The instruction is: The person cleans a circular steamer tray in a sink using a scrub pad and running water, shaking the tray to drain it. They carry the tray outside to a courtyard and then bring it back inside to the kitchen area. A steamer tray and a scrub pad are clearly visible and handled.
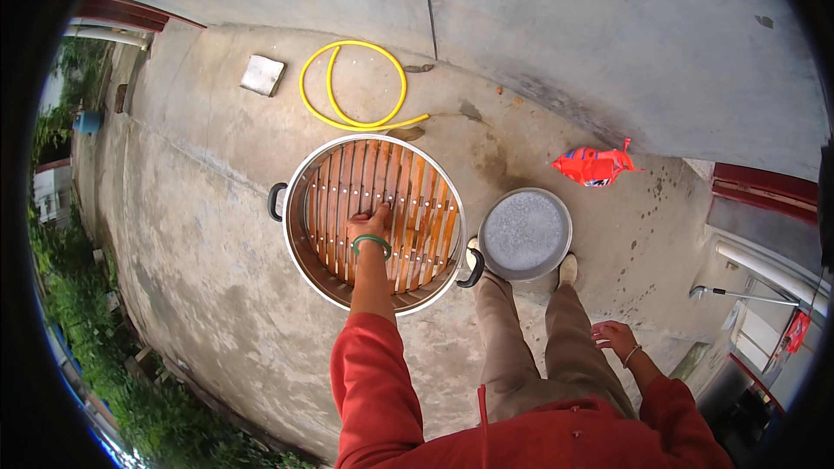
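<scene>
My left hand [369,220], with a green bangle at its wrist, reaches into a large round metal steamer pot [291,242] that has black side handles. Its fingers are at the slatted wooden steamer rack [404,172] lying inside the pot; whether they grip a slat is unclear. Right of the pot, by my feet, stands a round metal basin [526,231] holding water with whitish foam. My right hand [614,336] hangs beside my right leg with its fingers apart and nothing in them.
A coiled yellow hose [402,81] lies on the concrete beyond the pot, near a pale flat block [262,75]. A red plastic bag [594,165] rests near the grey wall [554,19]. At the right edge is a metal-shafted tool [743,296]; green plants [85,312] border the left.
</scene>
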### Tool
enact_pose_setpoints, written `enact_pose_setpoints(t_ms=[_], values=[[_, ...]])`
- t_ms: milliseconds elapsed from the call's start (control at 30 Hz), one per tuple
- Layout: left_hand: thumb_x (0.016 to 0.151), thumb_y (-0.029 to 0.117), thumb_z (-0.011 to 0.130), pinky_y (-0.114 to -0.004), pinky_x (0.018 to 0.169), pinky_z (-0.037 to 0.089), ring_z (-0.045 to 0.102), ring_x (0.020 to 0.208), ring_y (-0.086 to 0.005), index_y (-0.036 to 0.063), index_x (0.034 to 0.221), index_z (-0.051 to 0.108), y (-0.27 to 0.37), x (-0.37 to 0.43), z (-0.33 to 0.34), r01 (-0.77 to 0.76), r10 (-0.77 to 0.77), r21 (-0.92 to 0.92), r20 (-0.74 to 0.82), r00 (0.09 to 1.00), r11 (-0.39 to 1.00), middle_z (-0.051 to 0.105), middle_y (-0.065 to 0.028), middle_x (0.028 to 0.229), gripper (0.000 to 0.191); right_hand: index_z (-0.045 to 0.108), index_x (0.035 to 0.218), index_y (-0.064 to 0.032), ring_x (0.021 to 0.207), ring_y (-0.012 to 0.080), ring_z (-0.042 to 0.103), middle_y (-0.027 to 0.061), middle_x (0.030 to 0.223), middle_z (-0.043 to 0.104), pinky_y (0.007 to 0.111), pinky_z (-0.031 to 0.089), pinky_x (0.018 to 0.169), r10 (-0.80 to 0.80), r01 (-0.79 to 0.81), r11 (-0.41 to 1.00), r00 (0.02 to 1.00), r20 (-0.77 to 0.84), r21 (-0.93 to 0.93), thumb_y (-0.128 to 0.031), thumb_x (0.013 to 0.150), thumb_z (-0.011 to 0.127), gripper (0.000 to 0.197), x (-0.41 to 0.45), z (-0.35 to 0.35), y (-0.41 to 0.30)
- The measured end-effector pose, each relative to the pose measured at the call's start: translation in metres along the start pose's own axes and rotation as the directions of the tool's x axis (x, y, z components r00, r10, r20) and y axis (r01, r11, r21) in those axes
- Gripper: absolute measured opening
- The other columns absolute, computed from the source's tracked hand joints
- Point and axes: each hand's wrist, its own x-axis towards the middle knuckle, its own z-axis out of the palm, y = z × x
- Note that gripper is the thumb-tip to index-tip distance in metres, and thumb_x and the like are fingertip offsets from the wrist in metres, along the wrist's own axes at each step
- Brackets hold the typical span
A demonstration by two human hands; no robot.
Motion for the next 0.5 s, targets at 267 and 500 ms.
enact_pose_setpoints(t_ms=[267,500], values=[[0.045,0.037,0.084,-0.042,0.079,0.046,0.055,0.087,-0.0331,0.0016,0.091,0.048,-0.008,0.001,0.008,-0.022,0.045,0.226,-0.095,0.994,0.974,0.055,-0.0183,0.094,0.069,0.057,0.103,0.0006,0.082,0.0175,0.061,0.0101,0.097,0.061,0.030,0.052,0.066,-0.021,0.021,1.000,0.999,0.034,0.005,-0.015,0.088,0.049,0.023,0.005,-0.001,-0.001],[0.045,0.039,0.083,-0.042,0.084,0.043,0.049,0.098,-0.0336,0.0006,0.097,0.045,0.000,-0.006,0.008,0.004,0.007,0.197,-0.057,0.998,0.980,0.048,-0.0204,0.103,0.074,0.057,0.104,0.0008,0.082,0.0176,0.061,0.0100,0.096,0.061,0.030,0.052,0.066,-0.026,0.025,1.000,0.999,0.042,0.016,-0.016,0.088,0.049,0.024,0.010,-0.003,-0.001]])
